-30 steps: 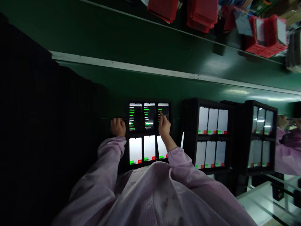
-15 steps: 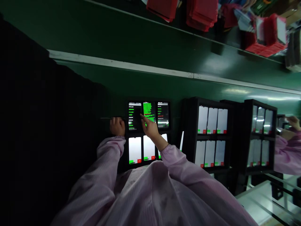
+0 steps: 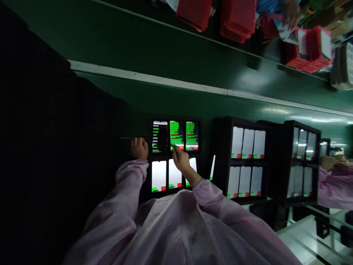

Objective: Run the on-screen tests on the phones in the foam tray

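The right hand [image 3: 180, 160] is half open, its index finger stretched and the others folded, with nothing visible in its hold; the fingertip is at the lower left part of the upper middle phone [image 3: 175, 129], but I cannot tell whether it touches. The left hand [image 3: 139, 148] is curled beside the left edge of the black tray [image 3: 161, 156], and what it may hold I cannot tell. Between both hands, slightly ahead, lies the upper left phone [image 3: 160, 135], its screen mostly dark.

The right hand [image 3: 180, 161] partly hides the lower-middle phone [image 3: 174, 178].
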Demonstrator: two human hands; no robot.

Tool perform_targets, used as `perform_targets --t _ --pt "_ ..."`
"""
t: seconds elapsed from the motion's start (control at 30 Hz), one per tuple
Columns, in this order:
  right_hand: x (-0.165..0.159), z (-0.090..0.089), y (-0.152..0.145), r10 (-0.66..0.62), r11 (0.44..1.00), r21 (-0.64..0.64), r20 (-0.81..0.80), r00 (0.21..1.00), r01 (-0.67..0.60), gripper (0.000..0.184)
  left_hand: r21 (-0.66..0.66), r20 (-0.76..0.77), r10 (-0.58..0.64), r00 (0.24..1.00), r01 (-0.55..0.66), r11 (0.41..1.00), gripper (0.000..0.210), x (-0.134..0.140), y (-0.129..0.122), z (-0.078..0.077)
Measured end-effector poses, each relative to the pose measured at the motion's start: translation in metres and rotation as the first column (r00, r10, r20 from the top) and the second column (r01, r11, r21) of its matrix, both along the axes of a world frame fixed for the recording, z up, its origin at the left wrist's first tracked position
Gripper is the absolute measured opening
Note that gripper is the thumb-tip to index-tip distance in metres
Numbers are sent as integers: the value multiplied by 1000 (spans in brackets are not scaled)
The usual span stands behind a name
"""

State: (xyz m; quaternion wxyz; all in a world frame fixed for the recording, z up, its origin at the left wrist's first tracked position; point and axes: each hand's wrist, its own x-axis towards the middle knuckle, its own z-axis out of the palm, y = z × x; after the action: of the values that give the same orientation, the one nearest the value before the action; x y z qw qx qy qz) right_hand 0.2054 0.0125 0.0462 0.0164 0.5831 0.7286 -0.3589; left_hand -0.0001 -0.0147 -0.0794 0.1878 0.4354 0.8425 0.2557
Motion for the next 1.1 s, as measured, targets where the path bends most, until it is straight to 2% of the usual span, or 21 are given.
perform_targets --t 0.2,0.3,0.47,0.63,0.77,0.9,1.0,1.1 --pt "24 1 -26 -32 999 -9 5 999 32 43 27 78 -54 996 52 998 24 -3 0 4" --pt "23 3 -24 -6 1000 -3 12 1000 6 43 13 146 -106 984 106 994 26 -4 -4 8" --pt "11 4 -17 27 1000 -4 15 1000 -27 43 2 160 -118 980 119 993 18 -4 -17 14" --pt "5 2 -13 34 999 -27 65 997 -32 41 -20 167 -123 978 128 992 28 -4 -19 16" --pt "21 2 -15 -74 997 37 13 997 74 41 -19 155 -149 977 154 988 38 -5 -16 16" --pt "45 -2 -14 -202 978 70 47 978 199 39 -8 189 -144 971 149 989 34 -8 -16 14" --pt "56 -7 -12 -227 973 54 74 971 224 38 -19 226 -128 966 136 991 28 -11 -16 11" --pt "60 -12 -11 -237 969 72 29 971 234 38 -15 264 -95 960 102 995 26 -13 -14 10"
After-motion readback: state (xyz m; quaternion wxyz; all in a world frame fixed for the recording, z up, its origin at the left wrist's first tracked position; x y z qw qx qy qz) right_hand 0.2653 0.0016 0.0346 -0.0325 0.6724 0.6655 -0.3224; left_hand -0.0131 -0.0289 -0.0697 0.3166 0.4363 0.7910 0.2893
